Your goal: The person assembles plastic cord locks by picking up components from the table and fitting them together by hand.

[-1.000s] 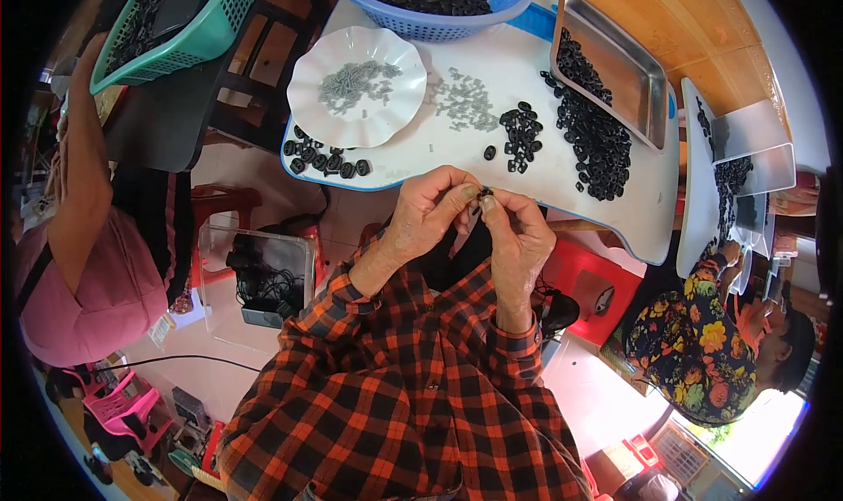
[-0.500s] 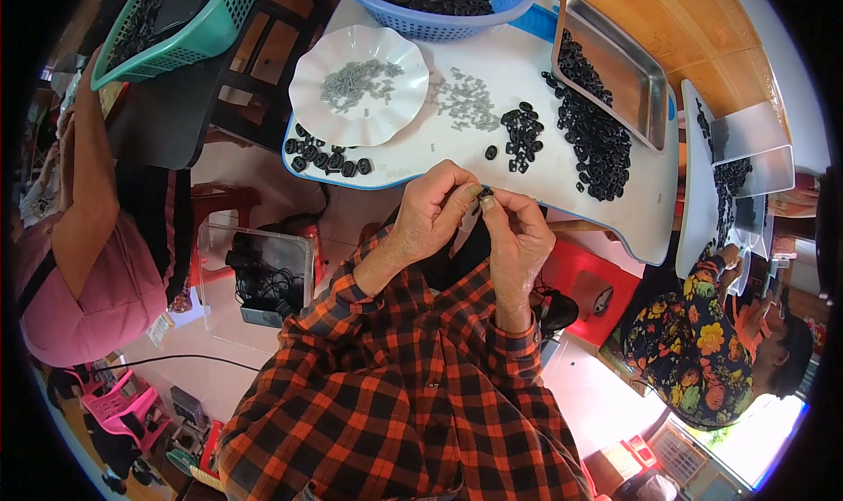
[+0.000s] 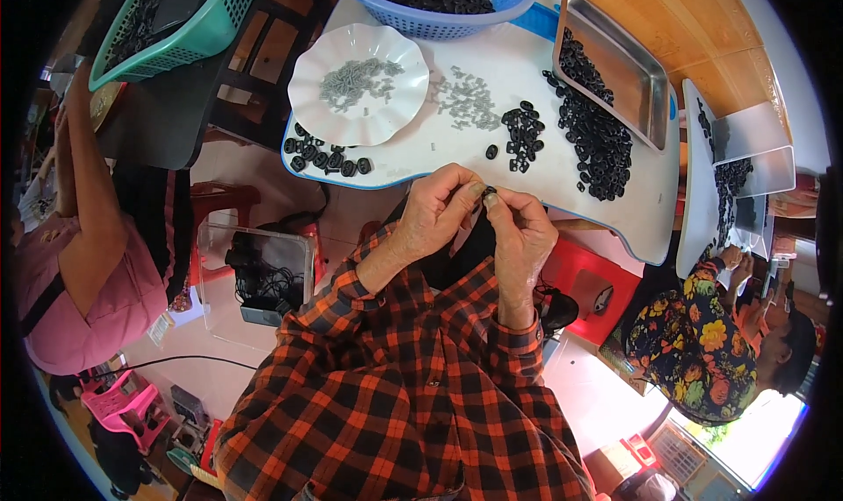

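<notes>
Just off the table's near edge, my left hand and my right hand meet fingertip to fingertip. Both pinch a small black plastic part between thumb and forefinger; the fingers cover most of it. Straight ahead lies a small heap of black plastic parts, with a single oval one beside it. Small grey pieces are scattered left of that heap, and more grey pieces lie in a white scalloped plate. Several black oval parts sit at the table's near left edge.
A larger pile of black parts spills from a tilted metal tray. A blue basket of black parts stands at the back. Co-workers sit left, in a pink top, and right, in a flowered top. A red stool stands by my right.
Both my hands have shifted very slightly, still pinching the black part. The co-worker on the left has moved an arm and leaned a little.
</notes>
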{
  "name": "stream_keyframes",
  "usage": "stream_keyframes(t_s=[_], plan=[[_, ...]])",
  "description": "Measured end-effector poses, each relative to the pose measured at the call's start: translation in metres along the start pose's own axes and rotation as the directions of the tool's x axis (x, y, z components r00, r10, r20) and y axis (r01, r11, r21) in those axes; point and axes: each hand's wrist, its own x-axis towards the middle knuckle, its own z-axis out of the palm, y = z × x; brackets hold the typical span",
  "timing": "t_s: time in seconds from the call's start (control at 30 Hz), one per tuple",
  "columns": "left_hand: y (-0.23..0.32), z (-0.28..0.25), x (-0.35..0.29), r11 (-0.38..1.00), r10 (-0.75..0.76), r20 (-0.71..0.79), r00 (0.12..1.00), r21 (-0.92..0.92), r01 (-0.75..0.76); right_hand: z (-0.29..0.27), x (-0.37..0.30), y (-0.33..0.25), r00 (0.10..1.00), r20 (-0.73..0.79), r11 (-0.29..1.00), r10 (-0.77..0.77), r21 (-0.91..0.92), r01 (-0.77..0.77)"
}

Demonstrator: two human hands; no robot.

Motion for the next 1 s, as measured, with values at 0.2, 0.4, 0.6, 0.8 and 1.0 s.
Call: stream_keyframes(t_s=[0.2,0.4,0.6,0.8,1.0], plan=[[-0.0025,-0.0012,0.0011,1.000,0.006,-0.046,0.999,-0.023,-0.007,-0.0001,-0.0001,-0.0040,0.998,0.016,0.998,0.063,0.028,-0.064],[-0.0016,-0.0008,0.0005,0.999,-0.010,-0.060,0.998,0.038,0.012,0.0008,-0.0014,-0.0008,0.998,0.013,0.998,0.060,0.031,-0.060],[-0.0017,0.0020,0.0008,0.996,0.025,-0.060,0.998,0.082,-0.020,0.0013,-0.0019,0.0002,1.000,0.011,0.998,0.026,0.053,-0.026],[-0.0042,-0.0028,0.0010,0.993,0.038,-0.085,0.996,0.118,-0.027,-0.0063,0.0026,-0.0015,0.984,0.096,0.982,0.151,0.099,-0.160],[-0.0012,-0.0025,0.0007,0.990,0.035,-0.087,0.996,0.137,-0.023,-0.0074,0.0046,0.0015,0.978,0.129,0.969,0.163,0.165,-0.183]])
